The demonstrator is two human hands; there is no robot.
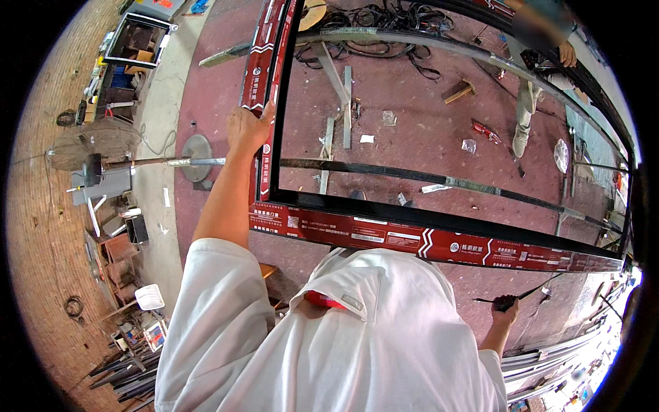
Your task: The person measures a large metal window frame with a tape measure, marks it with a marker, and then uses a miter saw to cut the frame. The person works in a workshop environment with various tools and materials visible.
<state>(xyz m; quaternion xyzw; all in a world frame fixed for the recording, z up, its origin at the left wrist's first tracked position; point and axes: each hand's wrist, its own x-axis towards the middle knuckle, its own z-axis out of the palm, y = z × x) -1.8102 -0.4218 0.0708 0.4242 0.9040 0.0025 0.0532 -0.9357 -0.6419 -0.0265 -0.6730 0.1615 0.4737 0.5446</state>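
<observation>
A large rectangular window or door frame [384, 232], black on its inner edge and covered in red printed film, lies in front of me across long metal rails. My left hand [250, 128] is closed around its left side bar, thumb on the inner side. Low at the right, apart from the frame's near bar, my right hand [506, 312] is closed on a black-handled tool [506, 300]. A thin dark shaft points left from it, and a long dark line runs off to the upper right; its exact kind is unclear.
Another person's hand [568, 54] is at the frame's far right, with a leg [525, 117] beyond it. A hammer [460, 90], scraps and tangled black cables [384, 20] lie on the red floor. A standing fan [89, 147] is at the left, metal profiles [549, 357] lower right.
</observation>
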